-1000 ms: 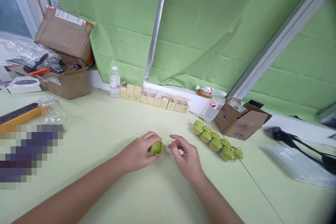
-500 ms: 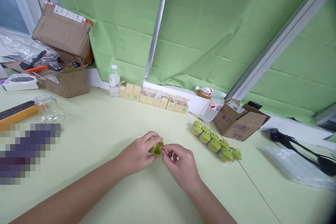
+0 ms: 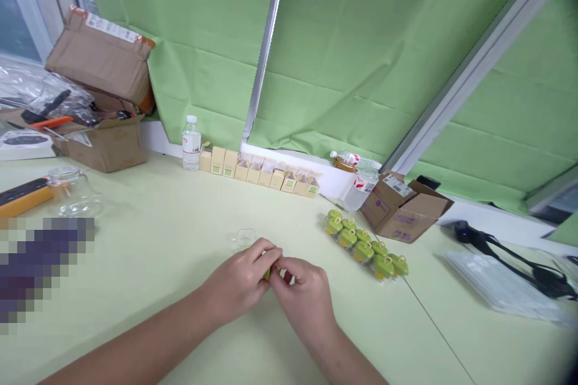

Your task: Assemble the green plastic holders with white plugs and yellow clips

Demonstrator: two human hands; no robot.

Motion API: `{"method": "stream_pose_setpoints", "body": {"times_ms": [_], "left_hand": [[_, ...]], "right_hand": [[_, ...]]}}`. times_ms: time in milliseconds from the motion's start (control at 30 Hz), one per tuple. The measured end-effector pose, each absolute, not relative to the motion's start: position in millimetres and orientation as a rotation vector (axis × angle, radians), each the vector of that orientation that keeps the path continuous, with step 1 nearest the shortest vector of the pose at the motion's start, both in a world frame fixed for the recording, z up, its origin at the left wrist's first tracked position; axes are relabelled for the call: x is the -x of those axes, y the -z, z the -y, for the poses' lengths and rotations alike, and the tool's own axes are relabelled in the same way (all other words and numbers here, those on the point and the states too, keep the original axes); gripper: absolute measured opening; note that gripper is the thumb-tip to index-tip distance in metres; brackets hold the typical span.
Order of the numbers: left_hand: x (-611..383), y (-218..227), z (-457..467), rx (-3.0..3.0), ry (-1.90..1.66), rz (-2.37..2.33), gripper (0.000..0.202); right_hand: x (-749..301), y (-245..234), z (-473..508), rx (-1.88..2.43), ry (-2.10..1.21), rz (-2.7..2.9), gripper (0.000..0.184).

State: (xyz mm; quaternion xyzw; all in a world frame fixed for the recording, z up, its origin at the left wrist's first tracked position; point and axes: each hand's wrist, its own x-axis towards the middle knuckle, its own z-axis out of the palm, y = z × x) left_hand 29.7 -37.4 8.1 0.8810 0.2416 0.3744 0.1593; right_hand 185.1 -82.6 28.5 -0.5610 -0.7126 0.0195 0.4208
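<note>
My left hand (image 3: 239, 280) is closed around a small green lid (image 3: 267, 274), which is mostly hidden by the fingers. Against its right side, my right hand (image 3: 304, 289) pinches with thumb and forefinger; what lies between those fingertips is hidden. Just behind my left hand, a small clear plastic container (image 3: 246, 238) rests on the table. To the right stand two rows of small clear containers with green lids (image 3: 362, 251), each lid topped by a pale yellow loop handle.
Small cream cartons (image 3: 253, 169) line the back edge beside a water bottle (image 3: 191, 143). Another bottle (image 3: 360, 190) and an open cardboard box (image 3: 403, 207) stand at right, near clear plastic bags (image 3: 501, 292). At left are a glass jug (image 3: 72, 189), a power strip (image 3: 27, 195) and a filled box (image 3: 111, 144).
Both hands have drawn closer together around the green lid, so its hollow inside no longer shows. More of the clear container behind the left hand is visible. The view has shifted slightly.
</note>
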Motion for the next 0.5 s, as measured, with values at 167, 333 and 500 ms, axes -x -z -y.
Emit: {"method": "stream_pose_setpoints", "body": {"times_ms": [167, 333, 500], "left_hand": [[-30.8, -6.9, 38.2, -2.557, -1.068, -0.687, 0.046], [-31.8, -5.6, 38.1, -2.537, -1.113, -0.686, 0.048], [-27.2, -3.3, 32.5, -2.476, -1.117, -0.726, 0.055]], "right_hand": [[-185.9, -27.3, 82.6, 1.416, -0.083, 1.835, 0.024], [-187.9, -28.1, 79.4, 1.32, -0.166, 1.867, 0.025], [-190.1, -36.0, 80.3, 1.261, -0.367, 1.944, 0.024]]}}
